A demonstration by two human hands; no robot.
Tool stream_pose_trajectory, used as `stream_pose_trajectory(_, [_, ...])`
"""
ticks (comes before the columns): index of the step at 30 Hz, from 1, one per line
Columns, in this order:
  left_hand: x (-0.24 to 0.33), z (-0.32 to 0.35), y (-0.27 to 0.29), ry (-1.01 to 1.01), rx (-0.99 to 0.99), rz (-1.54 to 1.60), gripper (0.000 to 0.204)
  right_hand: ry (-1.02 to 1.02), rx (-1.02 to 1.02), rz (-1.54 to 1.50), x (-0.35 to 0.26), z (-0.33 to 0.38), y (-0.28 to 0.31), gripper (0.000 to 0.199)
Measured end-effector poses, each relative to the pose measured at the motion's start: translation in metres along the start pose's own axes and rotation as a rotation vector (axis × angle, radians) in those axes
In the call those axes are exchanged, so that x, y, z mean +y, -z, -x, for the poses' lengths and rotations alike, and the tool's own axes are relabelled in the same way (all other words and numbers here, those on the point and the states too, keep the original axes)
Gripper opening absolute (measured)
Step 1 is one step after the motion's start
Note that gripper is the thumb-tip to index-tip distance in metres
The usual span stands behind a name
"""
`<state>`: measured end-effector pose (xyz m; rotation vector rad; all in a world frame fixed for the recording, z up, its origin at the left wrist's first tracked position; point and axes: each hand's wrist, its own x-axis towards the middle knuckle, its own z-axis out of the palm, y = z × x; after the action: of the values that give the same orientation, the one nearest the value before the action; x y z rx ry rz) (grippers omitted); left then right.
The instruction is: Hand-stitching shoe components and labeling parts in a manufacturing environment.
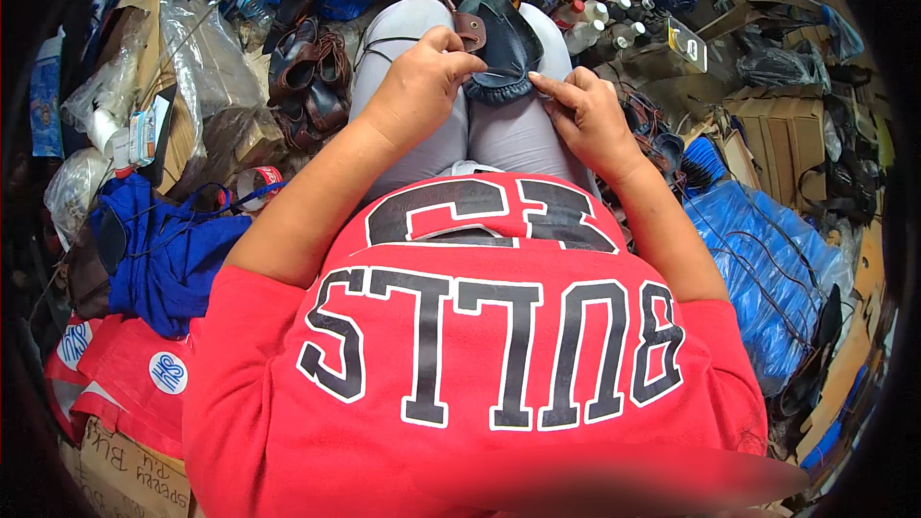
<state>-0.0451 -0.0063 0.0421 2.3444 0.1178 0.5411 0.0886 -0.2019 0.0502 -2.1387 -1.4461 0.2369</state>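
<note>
A dark navy moccasin-style shoe (507, 38) with a brown leather collar (470, 27) rests on my lap between my knees, its gathered toe toward me. My left hand (432, 82) is closed in a pinch at the shoe's left side, beside the brown eyelet flap. Whatever lies between its fingertips is too small to make out. At the right of the toe, my right hand (585, 115) has its fingers curled, the index fingertip meeting the shoe's edge. What it pinches there, perhaps a thin strand, does not show clearly. A dark cord (384, 38) loops around my left knee.
Brown leather shoes (312, 77) lie in a pile left of my legs. Several small capped bottles (604, 14) stand beyond my right knee. Blue plastic wrapping (758, 259) and cardboard boxes (782, 139) are at the right; blue cloth (163, 249) and red bags (134, 364) at the left.
</note>
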Motion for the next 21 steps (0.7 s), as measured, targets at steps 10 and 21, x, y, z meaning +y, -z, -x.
stream_pose_trajectory(10, [-0.008, -0.012, -0.008, -0.152, 0.037, -0.199, 0.018, -0.198, -0.224, -0.401, 0.026, -0.012, 0.011, 0.044])
stream_pose_trajectory(21, [-0.024, -0.022, -0.018, -0.140, -0.010, -0.090, 0.020, -0.174, -0.341, -0.510, 0.047, -0.035, 0.015, 0.042])
